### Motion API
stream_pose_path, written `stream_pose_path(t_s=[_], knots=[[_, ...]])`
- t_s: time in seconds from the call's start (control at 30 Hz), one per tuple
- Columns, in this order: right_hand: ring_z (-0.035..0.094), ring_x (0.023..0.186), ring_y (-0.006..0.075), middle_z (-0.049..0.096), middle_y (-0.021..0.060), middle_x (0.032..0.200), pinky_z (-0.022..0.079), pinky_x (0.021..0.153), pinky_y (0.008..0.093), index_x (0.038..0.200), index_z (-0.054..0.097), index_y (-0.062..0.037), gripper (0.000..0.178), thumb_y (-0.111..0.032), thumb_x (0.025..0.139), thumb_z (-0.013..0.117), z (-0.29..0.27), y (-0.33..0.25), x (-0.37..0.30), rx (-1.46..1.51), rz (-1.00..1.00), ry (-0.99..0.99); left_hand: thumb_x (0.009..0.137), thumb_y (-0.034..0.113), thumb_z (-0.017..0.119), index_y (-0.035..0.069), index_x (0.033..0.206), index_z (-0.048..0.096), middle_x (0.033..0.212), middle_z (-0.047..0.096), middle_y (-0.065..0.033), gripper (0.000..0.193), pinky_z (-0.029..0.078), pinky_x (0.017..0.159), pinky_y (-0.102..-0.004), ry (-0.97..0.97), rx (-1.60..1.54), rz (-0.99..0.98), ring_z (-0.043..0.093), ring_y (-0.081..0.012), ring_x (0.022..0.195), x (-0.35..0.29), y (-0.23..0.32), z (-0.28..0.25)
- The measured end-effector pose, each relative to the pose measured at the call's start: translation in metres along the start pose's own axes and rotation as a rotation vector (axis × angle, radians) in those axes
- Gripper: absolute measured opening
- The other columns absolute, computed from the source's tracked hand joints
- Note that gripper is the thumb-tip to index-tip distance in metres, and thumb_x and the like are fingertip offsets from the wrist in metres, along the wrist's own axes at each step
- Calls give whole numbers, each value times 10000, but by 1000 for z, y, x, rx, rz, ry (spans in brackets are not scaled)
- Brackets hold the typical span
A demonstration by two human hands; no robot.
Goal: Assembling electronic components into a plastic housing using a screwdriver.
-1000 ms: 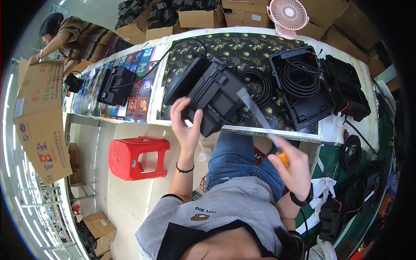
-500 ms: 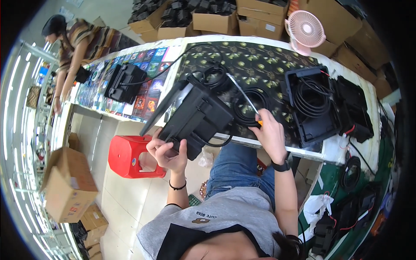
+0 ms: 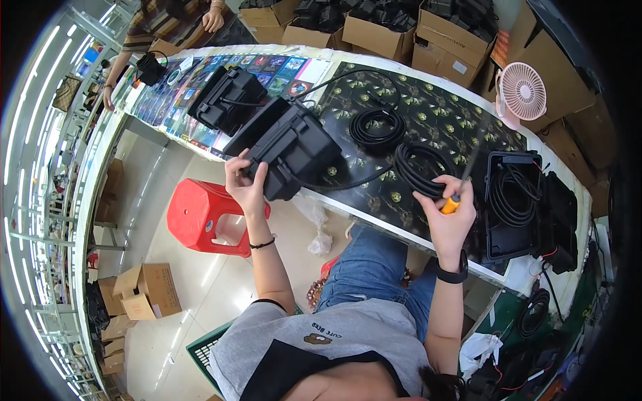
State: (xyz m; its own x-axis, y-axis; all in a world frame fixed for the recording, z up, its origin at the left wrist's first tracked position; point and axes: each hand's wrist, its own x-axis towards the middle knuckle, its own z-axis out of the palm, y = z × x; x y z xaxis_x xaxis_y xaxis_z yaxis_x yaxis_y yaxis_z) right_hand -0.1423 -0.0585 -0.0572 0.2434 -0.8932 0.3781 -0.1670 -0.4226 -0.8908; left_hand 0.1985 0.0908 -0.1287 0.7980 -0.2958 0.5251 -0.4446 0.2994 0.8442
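Note:
My left hand (image 3: 246, 186) grips the near left corner of a black plastic case (image 3: 301, 144) with latches. The case is tilted at the table's front edge, beside a second black case (image 3: 231, 100); whether its underside rests on the table cannot be seen. A ribbed black cable runs from it to the right. My right hand (image 3: 451, 217) is closed round the yellow-orange handle of a screwdriver (image 3: 451, 204), its blurred shaft pointing away from me. The fingertips of this hand are by the lower edge of a black cable coil (image 3: 422, 168). Another cable coil (image 3: 376, 128) lies farther back.
Right of my hand stands an open black case (image 3: 508, 207) with coiled cable inside. A pink fan (image 3: 521, 93) is at the back right edge. A red stool (image 3: 207, 217) stands on the floor to the left. Across the table is another person (image 3: 170, 30). Cardboard boxes (image 3: 378, 37) line the back.
The case in my left hand has moved toward the second case. My right hand has gone right, and the screwdriver's tip has swung from left to right. The whole view has shifted.

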Motion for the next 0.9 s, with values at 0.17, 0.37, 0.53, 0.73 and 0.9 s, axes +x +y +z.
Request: stream_pose_path(t_s=[0.17,0.37,0.53,0.73,0.9], knots=[[558,566,98,684,38,950,465,565,265,877,490,-42,380,-14,698,825,2,8,-4,-197,137,-346,698,-64,794,93,849,558,991,458,-37,321,433,1053,-487,-151,-73,297,548,-330,1185,-10,1,-14],[524,560,42,682,69,1190,439,507,195,853,426,-68,292,-27,852,715,-6,2,5,370,420,-459,685,-69,778,117,757,455,957,414,-39,380,373,1091,-551,-260,-32,357,530,-406,1232,-21,20,-3],[547,646,30,666,115,1227,441,497,180,890,414,-84,253,-49,922,662,34,3,17,481,264,-331,655,9,850,138,676,449,962,384,-18,422,415,1045,-543,-316,-297,249,540,-393,1170,-40,41,12],[648,910,130,670,144,1058,520,731,226,870,382,-103,354,85,863,682,35,-4,18,732,245,-269,653,42,872,145,676,456,976,374,-21,428,398,1044,-544,-421,-486,172,530,-370,1137,-50,52,28],[686,1033,236,641,84,911,532,863,306,845,373,-106,414,135,815,709,27,16,19,803,51,-246,658,45,887,131,657,488,961,391,-25,407,386,1052,-556,-445,-531,40,535,-364,1143,-56,61,39]])
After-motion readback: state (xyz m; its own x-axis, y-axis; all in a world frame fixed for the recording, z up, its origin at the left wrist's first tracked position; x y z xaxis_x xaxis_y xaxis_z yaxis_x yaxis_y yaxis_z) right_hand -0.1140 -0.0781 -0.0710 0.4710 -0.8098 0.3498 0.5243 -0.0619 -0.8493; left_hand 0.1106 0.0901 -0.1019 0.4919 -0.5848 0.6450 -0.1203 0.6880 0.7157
